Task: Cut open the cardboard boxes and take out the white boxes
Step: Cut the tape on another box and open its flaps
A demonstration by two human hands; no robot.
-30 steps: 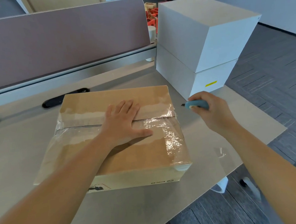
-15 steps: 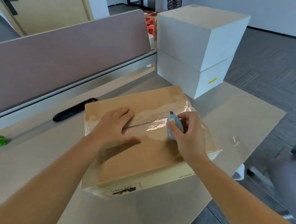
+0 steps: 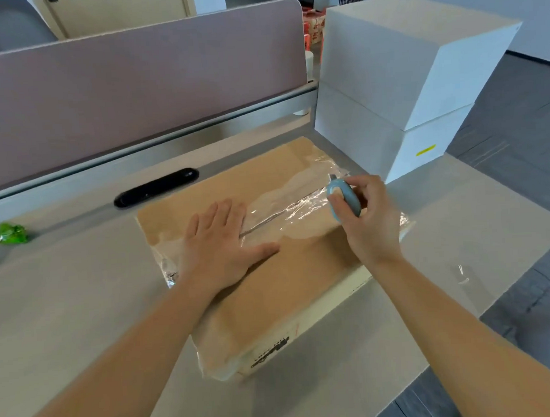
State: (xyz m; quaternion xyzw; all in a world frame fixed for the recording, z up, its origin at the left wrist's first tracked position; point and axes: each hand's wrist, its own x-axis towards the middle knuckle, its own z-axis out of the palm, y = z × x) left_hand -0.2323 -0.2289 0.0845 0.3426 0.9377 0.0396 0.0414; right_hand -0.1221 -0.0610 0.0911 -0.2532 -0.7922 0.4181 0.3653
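Office desk (image 3: 66, 315), light beige top, mauve partition panel (image 3: 133, 88) along the back edge, grey carpet floor to the right.

Right hand (image 3: 368, 222): fingers curled around a small blue-grey cutter (image 3: 345, 197), thumb pressed on its near end, blade end pointing away, sitting at the taped seam near the far right end of the cardboard box (image 3: 271, 288). Whether the blade has bitten into the tape, can't tell.

Left hand (image 3: 220, 246): flat, palm down on the box top, four fingers together and extended toward the partition, thumb splayed out to the right. Fingertips lie at or just across the left part of the seam. It holds nothing.

Box lies flat at desk centre, rotated so a corner points toward the camera. Clear tape (image 3: 296, 207) runs along the centre seam, wrinkled and glossy, wrapping over the right and left ends. Black print on the near side face, unreadable.

Two white boxes (image 3: 388, 84) stacked at the far right of the desk, just beyond the cardboard box's far right corner, not touching it. The lower one has a small yellow label (image 3: 425, 150) on its right face.

Black oblong item (image 3: 156, 187) on the desk just behind the box, by the partition rail. Crumpled green wrapper (image 3: 9, 234) far left. Scrap of clear film (image 3: 462, 273) on the desk near the right edge.
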